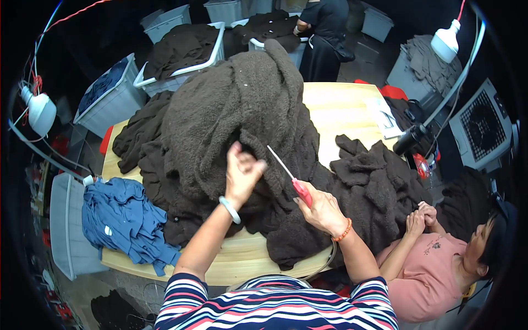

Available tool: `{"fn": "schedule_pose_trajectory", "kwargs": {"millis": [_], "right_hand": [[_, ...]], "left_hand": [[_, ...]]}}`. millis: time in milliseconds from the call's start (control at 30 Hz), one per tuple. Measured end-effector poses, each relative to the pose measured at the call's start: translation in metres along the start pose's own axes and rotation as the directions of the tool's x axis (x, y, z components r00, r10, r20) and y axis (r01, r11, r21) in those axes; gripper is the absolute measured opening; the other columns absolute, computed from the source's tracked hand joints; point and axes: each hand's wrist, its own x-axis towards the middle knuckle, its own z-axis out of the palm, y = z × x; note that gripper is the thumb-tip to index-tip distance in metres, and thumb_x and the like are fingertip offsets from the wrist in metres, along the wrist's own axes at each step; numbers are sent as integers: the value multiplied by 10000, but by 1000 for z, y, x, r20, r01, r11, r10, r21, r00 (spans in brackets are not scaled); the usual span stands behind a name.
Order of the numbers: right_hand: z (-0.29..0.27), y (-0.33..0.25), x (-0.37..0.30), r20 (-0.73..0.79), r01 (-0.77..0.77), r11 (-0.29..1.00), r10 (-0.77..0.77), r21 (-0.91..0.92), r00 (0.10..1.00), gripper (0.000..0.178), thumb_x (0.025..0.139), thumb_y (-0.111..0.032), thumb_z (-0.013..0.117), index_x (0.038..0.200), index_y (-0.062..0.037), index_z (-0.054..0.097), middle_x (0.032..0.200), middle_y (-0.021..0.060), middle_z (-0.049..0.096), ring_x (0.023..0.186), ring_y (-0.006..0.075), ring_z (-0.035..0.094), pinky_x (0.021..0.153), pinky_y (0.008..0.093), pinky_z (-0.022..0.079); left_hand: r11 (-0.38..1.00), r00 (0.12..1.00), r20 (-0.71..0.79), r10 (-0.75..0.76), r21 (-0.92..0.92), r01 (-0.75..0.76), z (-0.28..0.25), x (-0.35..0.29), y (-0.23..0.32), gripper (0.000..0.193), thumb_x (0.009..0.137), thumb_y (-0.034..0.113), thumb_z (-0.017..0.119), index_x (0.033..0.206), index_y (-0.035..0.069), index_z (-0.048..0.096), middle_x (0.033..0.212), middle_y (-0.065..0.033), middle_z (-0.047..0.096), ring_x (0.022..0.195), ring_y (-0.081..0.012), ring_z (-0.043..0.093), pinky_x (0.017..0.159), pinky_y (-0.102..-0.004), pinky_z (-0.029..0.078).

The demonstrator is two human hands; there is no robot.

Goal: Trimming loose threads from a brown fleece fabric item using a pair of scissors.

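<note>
A large heap of dark brown fleecy fabric (220,110) is piled up over the middle of the table. My left hand (242,171) is at the near side of the heap, its fingers apart and slightly blurred, with nothing visible in them. A pale bracelet circles that wrist. My right hand (324,210) is closed round the red handle of a tool (301,192) with a long, thin metal shaft, whose exact kind I cannot make out. Its shaft slants up and left, the tip in front of the heap and close to a fold.
Blue garments (124,217) hang over the table's left edge. At right, a person in pink (426,269) handles dark fabric (379,176). A black cylinder (411,138) stands near the right edge of the wooden table (335,104). Behind are filled bins (220,47) and another person (324,38).
</note>
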Motion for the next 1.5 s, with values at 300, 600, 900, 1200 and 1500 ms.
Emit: {"fn": "schedule_pose_trajectory", "kwargs": {"millis": [300, 600, 900, 1200, 1500], "right_hand": [[3, 15, 19, -62, -85, 994, 89, 66, 994, 436, 913, -255, 622, 1304, -99, 508, 921, 242, 678, 893, 441, 648, 800, 495, 517], [22, 75, 45, -192, -252, 957, 277, 145, 942, 512, 896, -360, 636, 1321, -105, 504, 1000, 252, 675, 967, 437, 642, 846, 497, 511], [88, 110, 118, -391, -292, 956, 279, 27, 877, 652, 764, -429, 787, 1220, -68, 491, 947, 200, 682, 966, 405, 638, 828, 488, 514], [34, 46, 74, -330, -230, 960, 272, 159, 904, 360, 829, -293, 650, 1102, -68, 586, 904, 233, 676, 905, 446, 644, 801, 507, 511], [40, -124, 24, -85, 289, 936, -277, 202, 957, 200, 847, -142, 631, 1032, -94, 573, 767, 170, 629, 737, 383, 641, 654, 478, 509]], "left_hand": [[890, 975, 116, -192, 438, 124, 5, 133, -46, 452, 816, 342, 757, 1081, -16, 683, 1064, -152, 698, 991, -258, 654, 926, -352, 478], [617, 978, 208, -4, 770, -161, 20, 122, -33, 845, 840, 547, 667, 1343, -103, 473, 1397, -314, 474, 1339, -400, 435, 1121, -378, 327], [-99, 796, 493, 351, 865, -492, -2, 54, 59, 835, 623, 97, 816, 1387, 93, 479, 1301, -135, 477, 1224, -345, 433, 966, -470, 342], [720, 920, 286, 267, 575, -387, -90, 104, 82, 299, 750, -80, 556, 1036, -14, 612, 1009, -89, 679, 948, -215, 655, 870, -323, 500], [730, 948, 138, 288, 609, -311, -289, 152, 177, 329, 815, -141, 496, 1103, -26, 604, 1044, -46, 663, 938, -107, 620, 857, -256, 503]]}}
